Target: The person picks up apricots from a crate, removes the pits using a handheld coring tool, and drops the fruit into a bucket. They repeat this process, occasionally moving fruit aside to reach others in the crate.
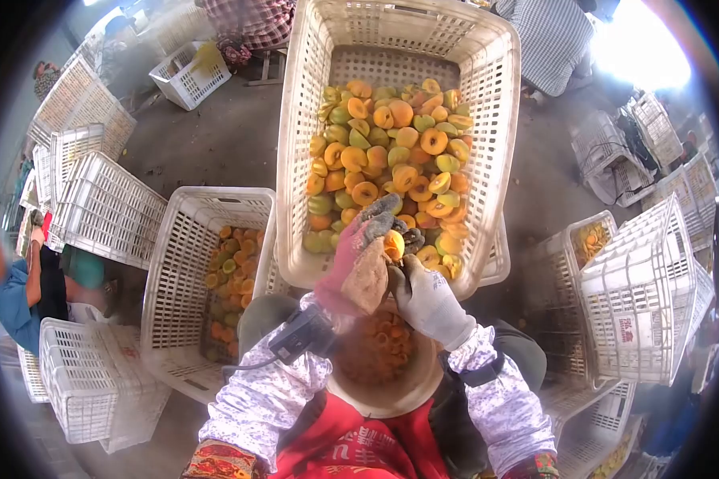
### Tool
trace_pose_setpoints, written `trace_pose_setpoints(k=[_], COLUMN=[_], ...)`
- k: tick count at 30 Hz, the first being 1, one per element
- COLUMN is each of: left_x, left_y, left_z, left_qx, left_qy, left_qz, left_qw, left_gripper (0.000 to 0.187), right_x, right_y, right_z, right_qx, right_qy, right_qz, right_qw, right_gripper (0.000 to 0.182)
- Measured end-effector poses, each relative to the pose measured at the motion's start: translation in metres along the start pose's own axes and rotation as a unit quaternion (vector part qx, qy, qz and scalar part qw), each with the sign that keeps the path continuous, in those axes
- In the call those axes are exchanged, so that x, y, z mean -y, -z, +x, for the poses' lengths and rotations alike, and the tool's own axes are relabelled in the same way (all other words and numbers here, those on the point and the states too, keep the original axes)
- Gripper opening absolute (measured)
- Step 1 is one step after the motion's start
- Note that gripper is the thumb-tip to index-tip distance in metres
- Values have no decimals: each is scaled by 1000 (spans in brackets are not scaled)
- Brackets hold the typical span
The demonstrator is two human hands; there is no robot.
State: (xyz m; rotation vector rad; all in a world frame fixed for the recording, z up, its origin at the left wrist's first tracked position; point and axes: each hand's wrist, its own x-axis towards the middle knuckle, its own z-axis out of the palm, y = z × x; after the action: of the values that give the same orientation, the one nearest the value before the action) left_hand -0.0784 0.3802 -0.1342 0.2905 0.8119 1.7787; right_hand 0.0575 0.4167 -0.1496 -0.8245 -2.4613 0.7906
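Observation:
My left hand (359,259), in a pink glove with dark, dirty fingers, is closed around an orange-yellow fruit piece (393,245). My right hand (427,297), in a whitish glove with dark fingertips, has its fingers bent against the same fruit from the right; anything else it grips is hidden. Both hands are over the near edge of a large white crate (290,160) holding many halved orange and green fruits (391,152). Below them, between my knees, a round pale tub (427,391) contains small orange-brown pieces (375,347).
Another white crate (168,295) with halved fruit stands at the left. Stacked crates (104,199) line the far left, and more (631,303) stand at the right. A person in blue (12,307) is at the left edge; others sit at the top.

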Motion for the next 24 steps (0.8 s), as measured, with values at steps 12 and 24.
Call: trace_pose_setpoints(k=[12,24], left_x=[-5,-7], left_y=[10,-2], left_z=[-13,-14], left_qx=[166,99], left_qy=[-21,-22], left_qz=[129,188], left_qw=[977,977], left_gripper=[43,45], right_x=[12,27], right_y=[44,59], right_z=[-4,-16], right_qx=[306,330], right_qy=[-300,-286], right_qz=[378,327], right_qw=[821,838], right_gripper=[39,34])
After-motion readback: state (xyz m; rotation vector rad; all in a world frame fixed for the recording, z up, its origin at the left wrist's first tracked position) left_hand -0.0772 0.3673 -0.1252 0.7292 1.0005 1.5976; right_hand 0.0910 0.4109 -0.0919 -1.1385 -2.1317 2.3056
